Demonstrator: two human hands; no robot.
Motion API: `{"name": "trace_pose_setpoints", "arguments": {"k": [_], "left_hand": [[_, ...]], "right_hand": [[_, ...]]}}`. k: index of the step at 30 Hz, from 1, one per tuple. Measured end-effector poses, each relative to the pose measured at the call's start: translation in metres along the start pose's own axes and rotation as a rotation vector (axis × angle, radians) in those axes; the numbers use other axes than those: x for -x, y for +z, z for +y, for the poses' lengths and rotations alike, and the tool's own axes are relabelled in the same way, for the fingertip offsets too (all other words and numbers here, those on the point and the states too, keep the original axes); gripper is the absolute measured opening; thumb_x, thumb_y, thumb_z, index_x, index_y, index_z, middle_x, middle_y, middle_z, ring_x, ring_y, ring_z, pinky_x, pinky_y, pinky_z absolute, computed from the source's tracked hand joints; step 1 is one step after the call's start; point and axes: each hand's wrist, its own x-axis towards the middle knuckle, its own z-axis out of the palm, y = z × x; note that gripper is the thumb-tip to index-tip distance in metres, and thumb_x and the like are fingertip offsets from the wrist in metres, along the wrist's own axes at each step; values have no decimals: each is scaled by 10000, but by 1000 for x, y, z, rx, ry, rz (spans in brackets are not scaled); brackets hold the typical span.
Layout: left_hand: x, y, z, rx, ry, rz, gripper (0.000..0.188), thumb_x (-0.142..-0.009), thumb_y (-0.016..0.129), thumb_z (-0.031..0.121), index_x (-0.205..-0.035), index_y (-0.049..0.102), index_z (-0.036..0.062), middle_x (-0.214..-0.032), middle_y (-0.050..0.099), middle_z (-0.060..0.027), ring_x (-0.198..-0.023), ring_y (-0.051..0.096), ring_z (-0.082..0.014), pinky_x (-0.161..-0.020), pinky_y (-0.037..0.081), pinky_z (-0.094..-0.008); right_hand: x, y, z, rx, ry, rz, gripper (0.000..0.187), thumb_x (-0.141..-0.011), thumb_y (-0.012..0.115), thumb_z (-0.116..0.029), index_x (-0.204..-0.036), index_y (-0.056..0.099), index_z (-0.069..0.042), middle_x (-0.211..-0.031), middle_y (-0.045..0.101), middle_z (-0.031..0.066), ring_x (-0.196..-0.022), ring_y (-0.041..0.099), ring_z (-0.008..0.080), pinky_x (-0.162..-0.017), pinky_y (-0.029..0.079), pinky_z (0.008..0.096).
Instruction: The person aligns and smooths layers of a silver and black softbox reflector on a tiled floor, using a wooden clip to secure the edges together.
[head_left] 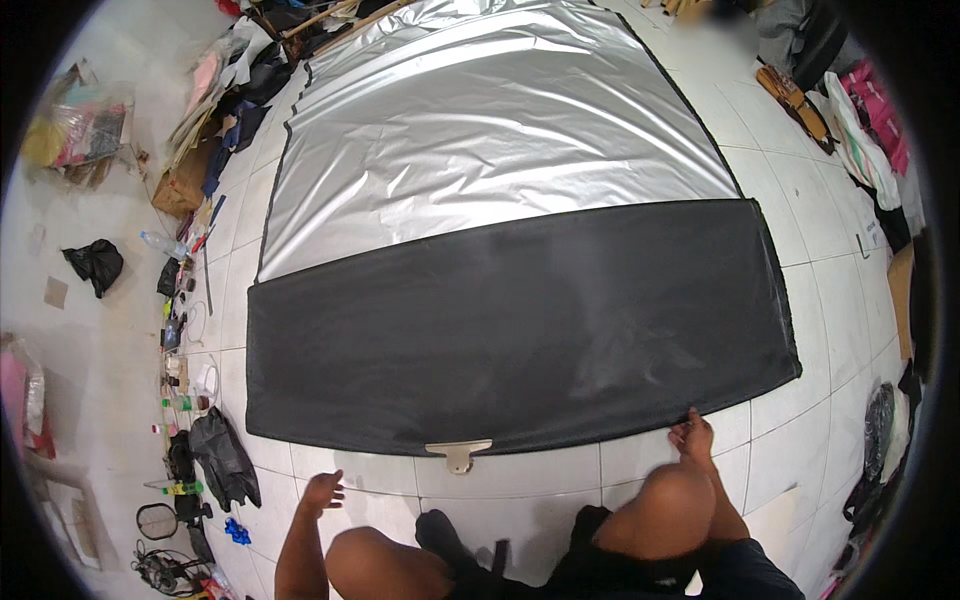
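A large sheet lies on the floor in front of me, its far part silver (480, 130). Across its near end lies a black fabric panel (500, 320) with a dark edging. A wide metal clip (459, 453) grips the middle of the panel's near edge. My left hand (322, 493) hovers short of the panel's near left edge, fingers apart and nothing in them. At the near right edge, my right hand (692, 438) has a finger stretched onto the panel's border, with its other fingers slightly bent and apart.
White tiles (800, 330) surround the sheet. Along the left wall are a black plastic bag (222, 455), bottles, a cardboard box (185, 185) and loose small items. A brown case (797, 108) and bags lie at the far right. My knees and feet are close to the near edge.
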Motion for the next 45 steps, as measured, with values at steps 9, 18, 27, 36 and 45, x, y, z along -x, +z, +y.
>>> {"name": "trace_pose_setpoints", "arguments": {"k": [9,18,27,36,45], "left_hand": [[-135,14,-2,1082,104,41,342,-882,484,407,-961,529,78,-766,583,-84,-641,591,-237,-652,555,-395],[-156,-16,-8,1282,337,178,187,-854,534,221,-985,529,88,-903,588,-52,-726,572,-183,-570,465,-330],[-84,-23,-55,1219,534,474,382,-798,550,59,-1164,441,68,-999,568,-110,-875,589,-228,-700,527,-364],[51,-113,-21,1011,772,523,662,-706,533,1,-1352,395,18,-1213,544,-153,-1038,559,-303,-930,443,-398],[-77,-162,168,894,896,502,944,-826,718,281,-1469,58,80,-1204,503,-197,-1076,520,-323,-823,505,-420]], "right_hand": [[-55,-24,-26,-289,-263,13,358,-910,488,-287,-1155,492,-27,-1042,584,90,-845,594,224,-718,523,382],[-39,-1,-57,-235,-403,267,403,-825,536,-250,-1165,424,-67,-1015,543,112,-811,558,215,-609,467,373],[-12,-68,-59,-259,-545,199,279,-753,530,-163,-995,483,-30,-833,546,78,-715,558,194,-558,475,339],[129,-130,-152,-252,-734,60,232,-808,537,-145,-1022,549,-56,-926,600,63,-841,579,209,-777,478,345],[45,88,-237,117,-852,-48,750,-925,525,-334,-1487,87,-100,-1324,480,171,-1168,502,295,-912,441,448]]}}
